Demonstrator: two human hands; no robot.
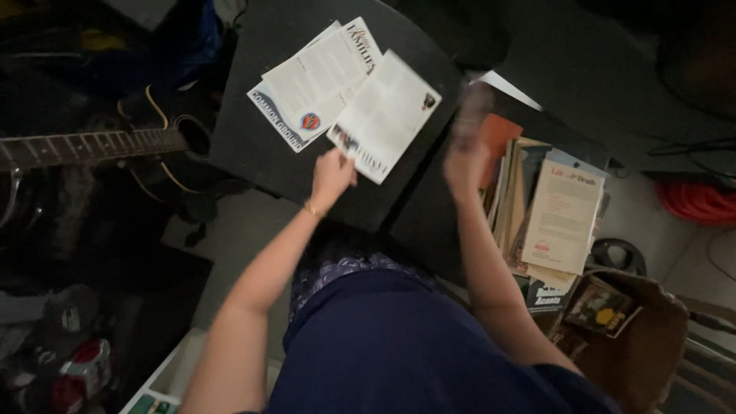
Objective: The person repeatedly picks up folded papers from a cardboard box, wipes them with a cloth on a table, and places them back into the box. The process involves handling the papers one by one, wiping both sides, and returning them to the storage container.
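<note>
While the head camera is looking straight down, the left hand (332,175) is pinching the near corner of a white leaflet (386,115), thumb and fingers closed on its lower edge. That leaflet is lying tilted on a dark, flat panel (253,146) and is overlapping two more printed sheets: a white newsletter (326,73) and, under it, a sheet with a blue border (277,116). All three are fanning out across the upper part of the panel. A thin bracelet (311,209) is sitting at the left wrist.

The right hand (466,146) is hanging above the panel's right edge, well apart from the left hand. It is motion-blurred; the fingers appear to be extended and loosely spread, holding nothing, but I cannot tell this for certain. It is touching neither the leaflet nor the stack beside it, as far as the blur allows.

Just right of that hand, a stack of books and papers (529,199) is standing on edge, with a pale printed sheet (563,215) resting on top. Below the stack, a brown cardboard box (652,337) is holding a small dark booklet (602,305).

At left, an acoustic guitar (115,146) is lying with its neck running off the left edge. A coiled orange cable (699,201) is sitting at far right. The person's dark blue garment (414,345) is filling the bottom centre.
</note>
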